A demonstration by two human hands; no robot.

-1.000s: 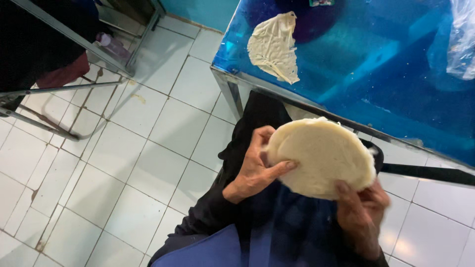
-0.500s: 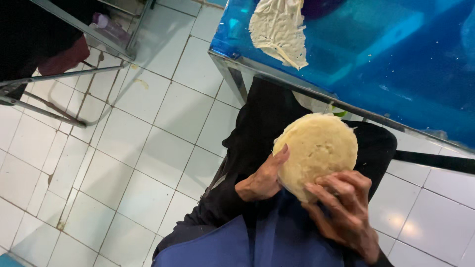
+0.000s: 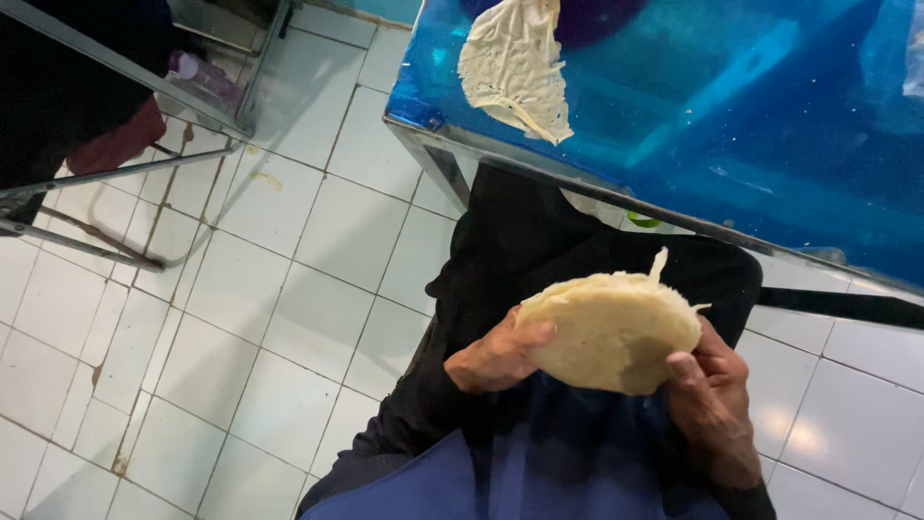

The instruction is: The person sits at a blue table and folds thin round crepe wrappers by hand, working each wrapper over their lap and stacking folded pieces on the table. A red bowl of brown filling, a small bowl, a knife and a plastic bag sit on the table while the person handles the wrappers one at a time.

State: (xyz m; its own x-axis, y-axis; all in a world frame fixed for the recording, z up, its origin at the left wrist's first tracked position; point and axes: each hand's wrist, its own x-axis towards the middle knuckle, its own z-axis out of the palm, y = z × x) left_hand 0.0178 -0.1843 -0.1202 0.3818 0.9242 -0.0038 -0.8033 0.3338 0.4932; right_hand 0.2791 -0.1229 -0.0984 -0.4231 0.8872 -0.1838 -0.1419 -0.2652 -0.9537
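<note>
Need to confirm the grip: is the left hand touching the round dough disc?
Touching. The head view shows the left hand with its thumb pressed on the edge of the dough disc; the right hand grips the opposite side.

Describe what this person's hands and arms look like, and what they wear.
Both hands are bare: no gloves and no rings that show. The left hand shows no sleeve. A dark cuff shows at the wrist of the right hand. Dark clothes and a blue apron lie below.

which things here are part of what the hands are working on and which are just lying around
In hand: round dough disc, held between left hand and right hand.

Lying about: torn dough piece on the blue table; metal frame on the white tiled floor.
</note>
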